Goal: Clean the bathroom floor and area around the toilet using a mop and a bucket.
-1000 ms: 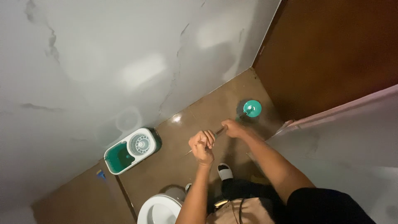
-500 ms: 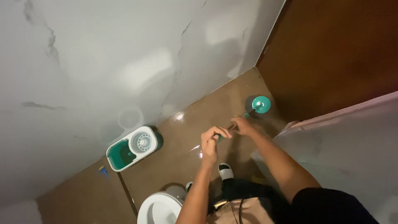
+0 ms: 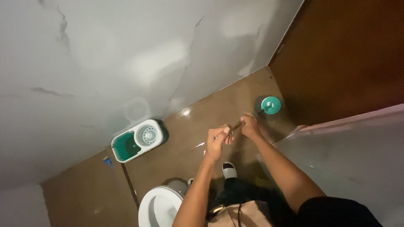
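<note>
Teal mop head [image 3: 270,105] lies just beyond the right hand [image 3: 250,126]; both it and the left hand [image 3: 219,138] clasp the mop handle [image 3: 237,125], with the bucket [image 3: 139,140] well off left.

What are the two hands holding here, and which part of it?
Both hands grip a mop by its handle: the left hand at the upper end, the right hand lower down, nearer the round teal head on the brown floor.
</note>
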